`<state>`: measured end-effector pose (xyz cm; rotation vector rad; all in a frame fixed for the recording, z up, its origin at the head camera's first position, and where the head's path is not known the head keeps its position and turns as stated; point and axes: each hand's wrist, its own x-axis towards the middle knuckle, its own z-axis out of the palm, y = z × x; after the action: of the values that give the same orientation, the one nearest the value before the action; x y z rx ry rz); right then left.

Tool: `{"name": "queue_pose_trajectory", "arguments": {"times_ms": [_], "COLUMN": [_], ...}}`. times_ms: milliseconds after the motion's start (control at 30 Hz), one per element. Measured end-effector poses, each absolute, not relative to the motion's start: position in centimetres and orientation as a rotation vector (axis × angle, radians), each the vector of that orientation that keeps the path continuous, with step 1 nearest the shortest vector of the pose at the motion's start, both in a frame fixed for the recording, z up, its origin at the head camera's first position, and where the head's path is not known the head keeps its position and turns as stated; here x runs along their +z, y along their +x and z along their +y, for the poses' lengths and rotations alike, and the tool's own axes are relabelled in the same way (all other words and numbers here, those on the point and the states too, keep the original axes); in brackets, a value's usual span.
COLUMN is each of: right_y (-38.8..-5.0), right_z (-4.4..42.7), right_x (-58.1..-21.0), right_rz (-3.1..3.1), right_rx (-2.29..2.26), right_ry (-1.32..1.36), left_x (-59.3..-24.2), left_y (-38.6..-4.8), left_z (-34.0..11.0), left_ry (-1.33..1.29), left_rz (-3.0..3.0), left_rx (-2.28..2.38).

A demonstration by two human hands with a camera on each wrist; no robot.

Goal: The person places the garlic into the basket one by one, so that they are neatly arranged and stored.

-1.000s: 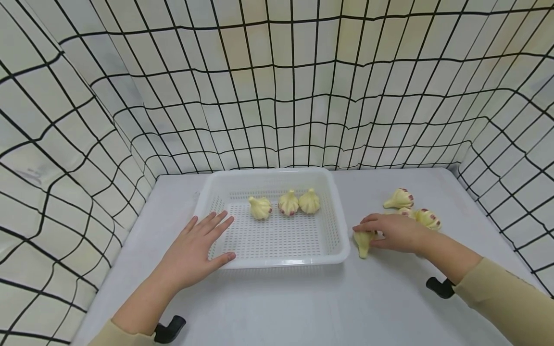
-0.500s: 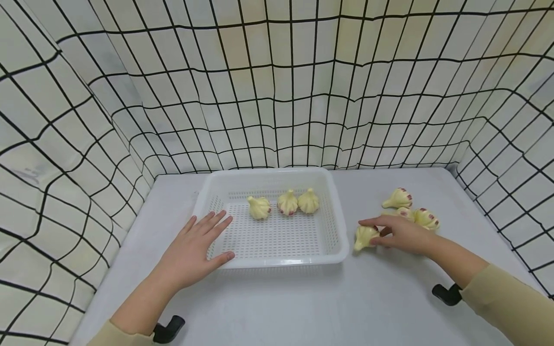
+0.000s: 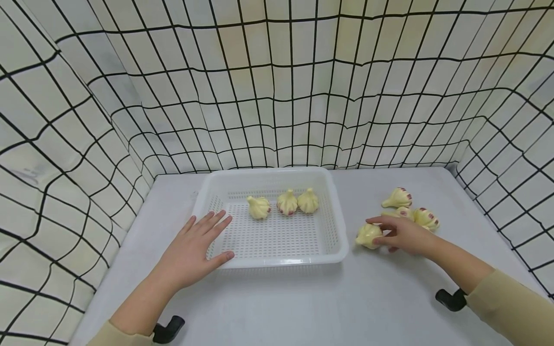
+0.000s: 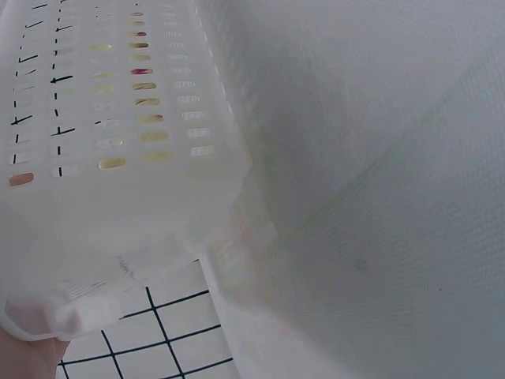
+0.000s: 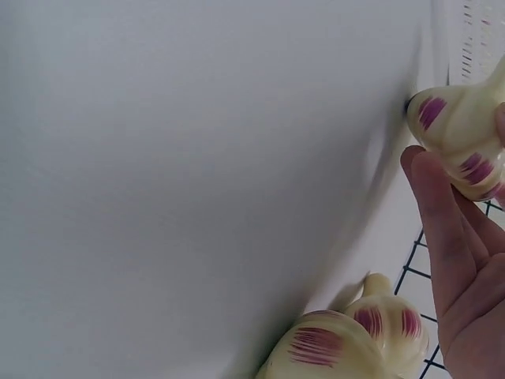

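A garlic bulb (image 3: 369,236) lies on the table right of the white basket (image 3: 285,263); my right hand (image 3: 404,234) pinches its right side between thumb and fingers. In the right wrist view this bulb (image 5: 458,130) shows purple marks, with my right hand (image 5: 465,260) against it. My left hand (image 3: 192,254) rests over the basket's left edge, fingers spread and straight, holding nothing. Inside the basket sit a bulb (image 3: 258,208) and, to its right, two close together (image 3: 287,202). In the left wrist view the basket's side (image 4: 134,205) fills the left.
Several more bulbs lie behind my right hand, among them one at the back (image 3: 398,197) and one to the right (image 3: 426,219). Black netting (image 3: 292,101) stands around the back and sides of the white table (image 3: 285,307).
My right hand has shifted slightly right, and the bulb at its fingers has turned, its stem swinging from toward the front edge to the left. My left hand stays put.
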<state>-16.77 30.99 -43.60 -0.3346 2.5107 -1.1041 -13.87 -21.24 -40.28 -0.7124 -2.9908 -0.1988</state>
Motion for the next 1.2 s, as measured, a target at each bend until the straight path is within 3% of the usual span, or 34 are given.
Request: {"name": "queue_pose_trajectory", "arguments": {"times_ms": [667, 1200], "right_y": [-16.0, -16.0], "right_z": [31.3, 31.3], "right_x": [-43.9, -42.8], "right_rz": [2.799, 2.912], "right_rx": [-0.758, -0.763], "right_ry": [-0.442, -0.483], "left_x": [-40.3, -40.4], "left_y": [-13.9, -13.9], "left_z": [-21.2, -21.3], "left_ry": [-0.713, -0.712], "left_rz": [-2.984, -2.976], "left_rx": [-0.187, -0.185]}}
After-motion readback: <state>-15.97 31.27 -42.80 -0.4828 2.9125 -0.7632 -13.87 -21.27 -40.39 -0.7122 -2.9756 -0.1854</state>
